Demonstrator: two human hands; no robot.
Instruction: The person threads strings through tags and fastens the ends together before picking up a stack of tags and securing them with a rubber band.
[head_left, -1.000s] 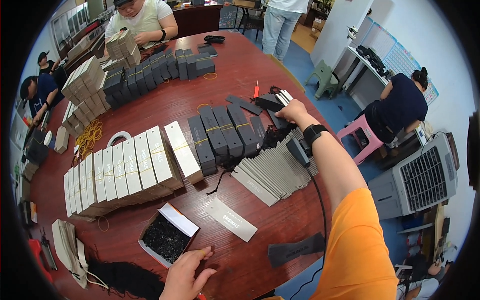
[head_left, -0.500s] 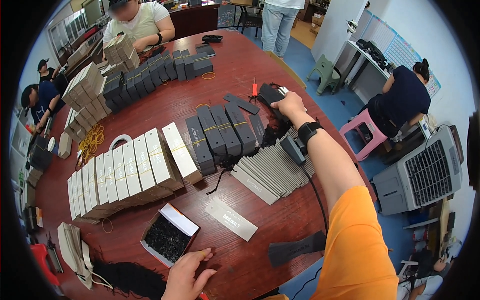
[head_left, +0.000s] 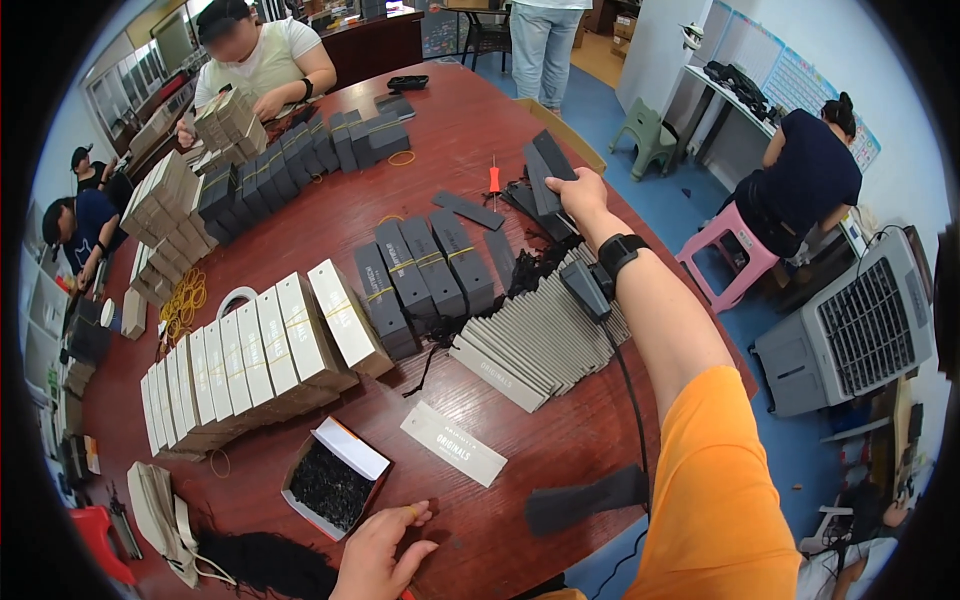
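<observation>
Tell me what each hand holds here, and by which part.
The right hand grips dark flat sleeves by their lower end, above the table. The left hand holds nothing, resting near the open box.

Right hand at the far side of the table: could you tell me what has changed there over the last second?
The right hand has closed on a stack of dark flat cards from the loose pile and tipped them upright off the table. The left hand has stayed resting at the near edge beside the small open box. The rows of banded packs have not moved.
</observation>
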